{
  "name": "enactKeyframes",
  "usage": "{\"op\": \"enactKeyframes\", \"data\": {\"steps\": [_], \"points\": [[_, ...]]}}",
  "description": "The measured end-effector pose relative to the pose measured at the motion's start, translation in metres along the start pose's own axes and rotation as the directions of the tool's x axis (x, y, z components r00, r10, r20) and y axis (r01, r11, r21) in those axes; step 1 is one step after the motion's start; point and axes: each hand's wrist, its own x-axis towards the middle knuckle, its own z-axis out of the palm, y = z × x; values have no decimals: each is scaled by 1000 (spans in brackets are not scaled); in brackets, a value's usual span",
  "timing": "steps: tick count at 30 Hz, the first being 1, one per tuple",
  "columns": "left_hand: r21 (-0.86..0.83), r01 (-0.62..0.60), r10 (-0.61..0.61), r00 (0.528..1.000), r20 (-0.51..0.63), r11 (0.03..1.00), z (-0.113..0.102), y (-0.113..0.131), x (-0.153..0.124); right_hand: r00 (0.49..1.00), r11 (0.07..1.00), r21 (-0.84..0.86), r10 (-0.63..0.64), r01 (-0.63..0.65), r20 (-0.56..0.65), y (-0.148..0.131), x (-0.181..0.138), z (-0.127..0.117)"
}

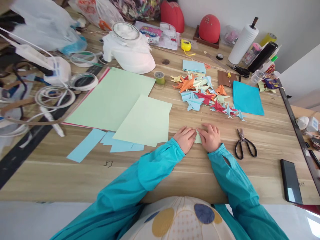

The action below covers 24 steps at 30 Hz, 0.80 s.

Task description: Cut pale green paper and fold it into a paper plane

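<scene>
My left hand (185, 138) and my right hand (211, 136) lie side by side on the wooden table (190, 166), fingers pressed down on a small pale green folded paper (198, 138) that shows only between them. Both arms wear teal sleeves. Just beyond the hands is a heap of folded paper figures (203, 94) in orange, red, blue and pale green. Two large pale green sheets (145, 120) lie to the left of my left hand.
Black scissors (243, 145) lie right of my right hand, a dark phone (290, 180) near the right front edge. A blue sheet (247, 97), light blue strips (86, 145), tape rolls (82, 81), a white bowl-like object (128, 50) and a paper towel roll (243, 41) crowd the back.
</scene>
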Motion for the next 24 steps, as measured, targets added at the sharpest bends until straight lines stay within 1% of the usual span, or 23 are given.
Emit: {"op": "enactKeyframes", "data": {"steps": [6,10,12,16,18,21,24], "points": [[14,15,-15,999,41,1000,-1,1,-1,1000,1000,4,-4,4,-4,1,0,0],[29,6,-8,999,45,1000,0,1,-1,1000,1000,-9,-9,9,-8,1,1,0],[23,9,-10,999,52,1000,0,1,-1,1000,999,-14,-29,29,-9,1,1,1],[16,15,-16,998,68,1000,1,0,-1,994,994,-22,-110,110,5,1,1,4],[11,13,-13,998,69,1000,1,0,-2,990,989,-36,-143,142,-12,1,0,7],[-4,13,-12,998,60,1000,1,0,-2,986,986,-67,-158,154,-51,0,-2,10],[-6,4,-4,999,40,1000,1,0,-1,985,984,-86,-163,157,-59,0,-4,12]]}}
